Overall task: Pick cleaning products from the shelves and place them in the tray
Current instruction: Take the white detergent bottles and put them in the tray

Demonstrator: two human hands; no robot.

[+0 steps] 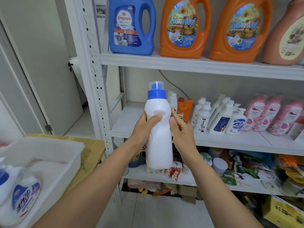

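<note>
A tall white bottle (158,145) with a blue cap under a clear cover stands upright in the air in front of the middle shelf (230,142). My left hand (144,127) grips its waist, thumb across the front. My right hand (181,130) holds the bottle's right side with thumb and fingers. A white tray (69,155) lies at the lower left on a wooden table (92,150). Inside it are white bottles with blue labels (24,196).
The top shelf carries a blue jug (131,25), two orange jugs (185,28) and a pink bottle (284,35). White bottles (218,119) and pink packs (271,116) fill the middle shelf. Mixed packets crowd the lower shelf (238,171). A yellow box (283,213) sits on the floor.
</note>
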